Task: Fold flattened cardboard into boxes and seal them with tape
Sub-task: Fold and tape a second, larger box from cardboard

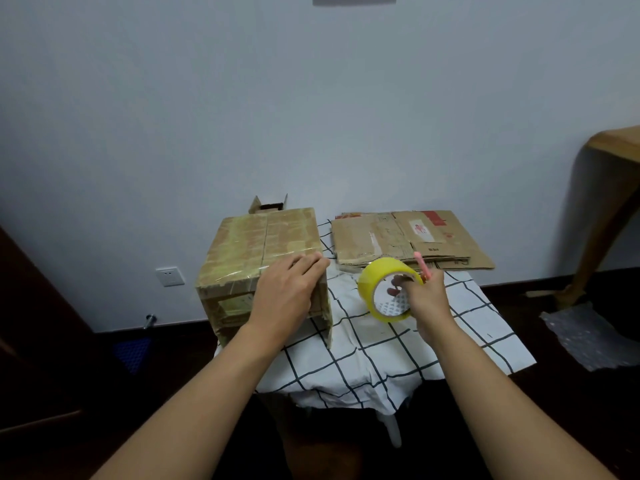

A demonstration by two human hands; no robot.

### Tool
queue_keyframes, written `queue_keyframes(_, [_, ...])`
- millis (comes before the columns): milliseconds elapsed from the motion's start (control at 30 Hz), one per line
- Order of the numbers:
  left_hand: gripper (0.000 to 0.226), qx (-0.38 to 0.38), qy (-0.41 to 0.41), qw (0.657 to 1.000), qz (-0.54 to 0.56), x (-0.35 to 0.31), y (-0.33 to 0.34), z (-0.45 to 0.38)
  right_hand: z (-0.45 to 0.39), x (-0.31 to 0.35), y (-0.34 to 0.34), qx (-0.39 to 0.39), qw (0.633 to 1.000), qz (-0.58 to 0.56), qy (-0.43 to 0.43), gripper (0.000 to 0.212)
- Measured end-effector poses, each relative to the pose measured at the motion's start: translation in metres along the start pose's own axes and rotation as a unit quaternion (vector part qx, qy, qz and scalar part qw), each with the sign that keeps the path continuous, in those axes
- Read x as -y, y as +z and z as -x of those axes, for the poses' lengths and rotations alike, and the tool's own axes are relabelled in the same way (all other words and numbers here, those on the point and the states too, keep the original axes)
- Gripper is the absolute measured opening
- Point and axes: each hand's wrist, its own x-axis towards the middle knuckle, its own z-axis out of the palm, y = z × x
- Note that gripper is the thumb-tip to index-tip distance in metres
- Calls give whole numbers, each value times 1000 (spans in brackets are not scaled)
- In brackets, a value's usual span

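A folded cardboard box point(256, 244), its top covered in strips of tape, stands on the left of a small table. My left hand point(289, 289) lies flat on the box's near right corner with straight fingers. My right hand point(424, 292) holds a yellow tape roll point(375, 278) above the table, fingers curled through its core, and also grips a pink tool point(423, 266) that sticks up past the roll. A stack of flattened cardboard point(408, 240) lies at the table's back right.
A white cloth with a black grid point(398, 351) covers the table. Another open box point(268, 205) stands behind the taped one against the wall. A wooden table leg point(602, 216) is at the right, bubble wrap point(585, 334) on the dark floor.
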Motion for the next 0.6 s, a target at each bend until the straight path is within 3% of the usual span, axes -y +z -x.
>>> queue_keyframes(33, [36,-1,-3,1000,1,0,-1,1,0,-1,2,8,998,-61,28,38])
queue_keyframes(100, [41,-1,-5,1000,-3,1,-3,2,3,-5,2,27,998,-51,20,38])
queue_keyframes(167, [45,7,-8,1000,-6,3,-6,5,2,-8,-8,45,992,100,-56,33])
queue_keyframes(233, [47,8,-19,1000,-8,4,-6,7,-1,-9,-21,61,951,276,-129,33])
queue_keyframes(300, [48,14,-23,1000,-7,2,-6,9,-4,-10,-31,78,910,373,-161,39])
queue_keyframes(433, [44,17,-10,1000,-13,-2,-2,5,-6,-16,-32,105,858,465,-192,40])
queue_keyframes(600, [45,47,10,998,-29,-7,3,7,-8,-31,-29,114,847,490,-172,40])
